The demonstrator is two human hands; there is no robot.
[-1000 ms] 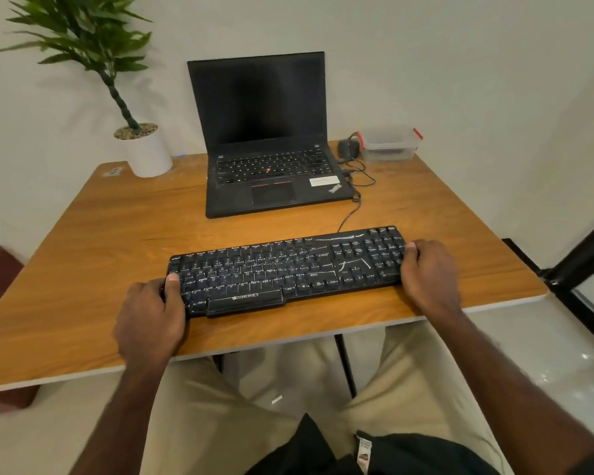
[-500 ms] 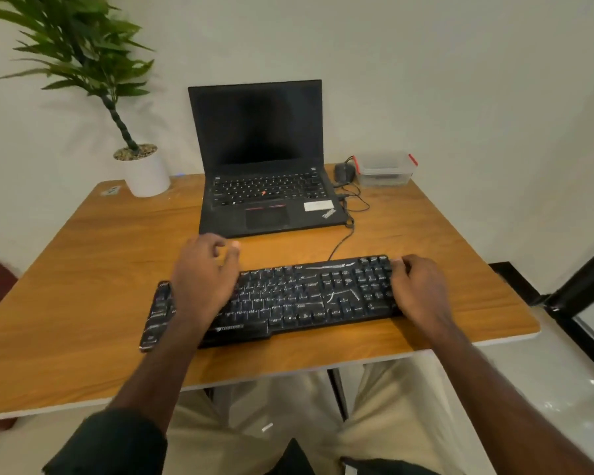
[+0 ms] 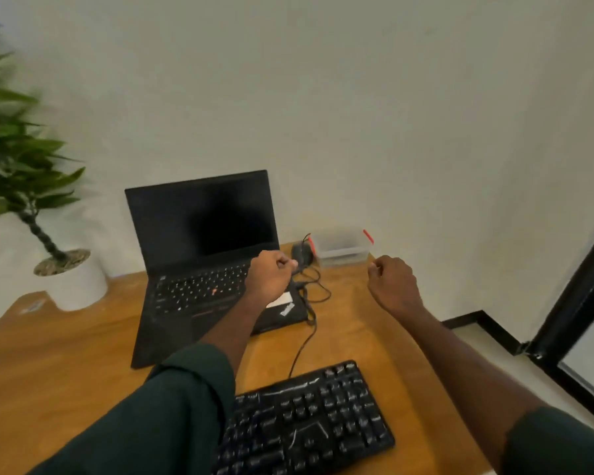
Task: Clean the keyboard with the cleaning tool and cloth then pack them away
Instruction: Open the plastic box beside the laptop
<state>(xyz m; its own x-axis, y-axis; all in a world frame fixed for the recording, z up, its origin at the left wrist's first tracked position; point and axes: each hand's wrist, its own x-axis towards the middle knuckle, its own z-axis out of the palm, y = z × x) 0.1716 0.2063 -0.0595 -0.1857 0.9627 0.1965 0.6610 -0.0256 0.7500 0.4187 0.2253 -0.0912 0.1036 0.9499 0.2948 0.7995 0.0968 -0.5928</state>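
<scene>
Keyboard (image 3: 309, 419) left end behind sleeve (image 3: 158, 413), cut off below.

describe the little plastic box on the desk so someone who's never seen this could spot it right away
Start at the open black laptop at the back of the wooden desk. Look right, past the dark mouse and its looped cable, to the far right corner by the wall. The plastic box sits there, the only see-through thing on the desk, with red clips on its lid ends.
</scene>
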